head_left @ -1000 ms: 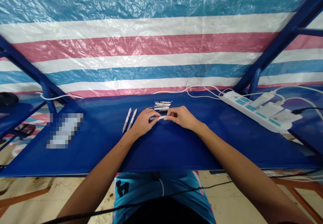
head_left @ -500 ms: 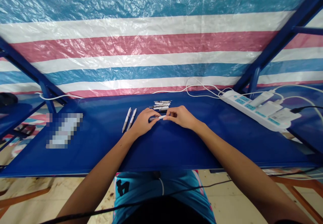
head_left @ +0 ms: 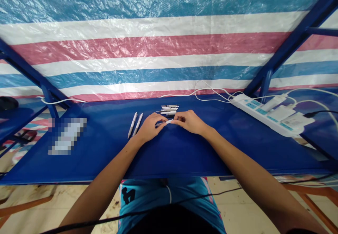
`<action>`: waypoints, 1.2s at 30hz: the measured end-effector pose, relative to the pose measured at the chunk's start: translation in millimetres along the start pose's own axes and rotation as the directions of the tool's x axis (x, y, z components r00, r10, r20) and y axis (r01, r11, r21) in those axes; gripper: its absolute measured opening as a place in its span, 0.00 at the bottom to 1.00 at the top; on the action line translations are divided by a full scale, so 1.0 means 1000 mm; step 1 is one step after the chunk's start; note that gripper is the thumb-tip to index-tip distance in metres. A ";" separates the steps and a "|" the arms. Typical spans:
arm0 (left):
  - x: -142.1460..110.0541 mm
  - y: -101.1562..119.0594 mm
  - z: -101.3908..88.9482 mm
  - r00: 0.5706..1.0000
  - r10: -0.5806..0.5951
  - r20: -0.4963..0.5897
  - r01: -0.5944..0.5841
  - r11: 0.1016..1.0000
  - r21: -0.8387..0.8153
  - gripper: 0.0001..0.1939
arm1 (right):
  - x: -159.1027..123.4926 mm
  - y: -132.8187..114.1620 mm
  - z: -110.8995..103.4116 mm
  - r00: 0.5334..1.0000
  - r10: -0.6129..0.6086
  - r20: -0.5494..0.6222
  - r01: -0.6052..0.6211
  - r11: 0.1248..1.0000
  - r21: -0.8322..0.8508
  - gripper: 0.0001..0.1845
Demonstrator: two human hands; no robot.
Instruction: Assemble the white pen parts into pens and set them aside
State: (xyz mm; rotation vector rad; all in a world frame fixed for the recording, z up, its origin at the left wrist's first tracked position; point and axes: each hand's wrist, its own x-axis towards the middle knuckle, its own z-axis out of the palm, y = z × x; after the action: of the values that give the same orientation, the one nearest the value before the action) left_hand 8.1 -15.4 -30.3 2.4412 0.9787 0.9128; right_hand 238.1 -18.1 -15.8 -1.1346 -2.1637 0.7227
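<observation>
Both my hands meet over the middle of a blue table. My left hand is closed on one end of a white pen, and my right hand pinches the other end. The pen lies level between them, just above the table top. Two white pens lie side by side to the left of my left hand. Just behind my hands is a small pile of several pens and pen parts.
A white power strip with several plugs and white cables lies at the back right. A blurred-out patch sits at the left of the table. A striped blue, white and pink tarp hangs behind, between blue frame bars.
Almost nothing has changed: my hands stay together on the pen, with only a slight shift of the fingers and of the camera.
</observation>
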 end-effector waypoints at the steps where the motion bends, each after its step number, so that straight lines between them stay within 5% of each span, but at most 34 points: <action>1: 0.000 0.000 0.000 1.000 -0.002 -0.005 0.002 1.000 0.000 0.09 | 0.000 0.000 -0.001 1.000 -0.004 -0.007 0.004 1.000 -0.012 0.26; 15: 0.000 0.001 -0.002 0.979 -0.109 -0.171 0.110 0.994 -0.002 0.07 | 0.002 0.004 -0.013 0.963 0.184 -0.199 -0.233 0.937 -0.261 0.11; 30: 0.001 0.003 -0.004 0.975 -0.155 -0.159 0.153 0.988 -0.023 0.06 | 0.001 -0.005 -0.012 0.943 0.330 0.038 -0.279 0.849 -0.449 0.17; 36: 0.000 0.005 -0.004 0.978 -0.155 -0.142 0.151 0.988 -0.034 0.06 | 0.001 -0.001 -0.011 0.957 0.286 0.057 -0.230 0.861 -0.455 0.15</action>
State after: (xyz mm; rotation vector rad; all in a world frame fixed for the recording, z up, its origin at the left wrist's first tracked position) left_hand 7.7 -18.1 -24.4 2.2698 1.1816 1.0515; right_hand 245.0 -15.2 -7.3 -1.6823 -2.3797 0.4190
